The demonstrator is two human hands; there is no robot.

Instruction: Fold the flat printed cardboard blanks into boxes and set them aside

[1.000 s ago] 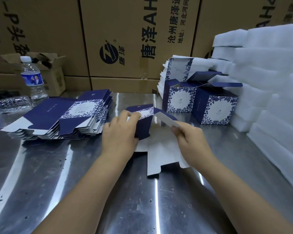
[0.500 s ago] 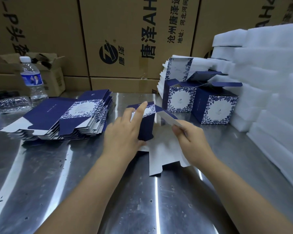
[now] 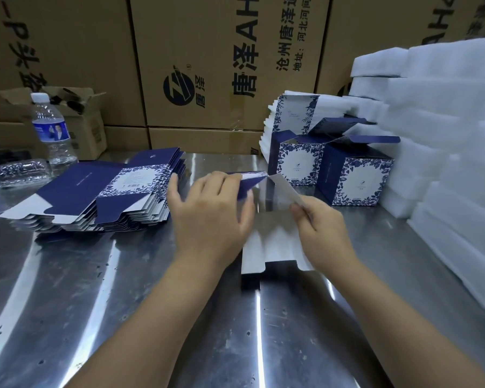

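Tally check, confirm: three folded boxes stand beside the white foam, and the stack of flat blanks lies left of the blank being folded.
Not three: the head view shows two folded boxes beside the white foam. The stack of flat blanks lies left of the blank being folded.

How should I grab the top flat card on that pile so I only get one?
Probably pinch the top blank by its blue flap on the near edge, coming from your side of the steel table. It lies flat, and that flap's edge sits free at the pile's front, so you can slip under it.
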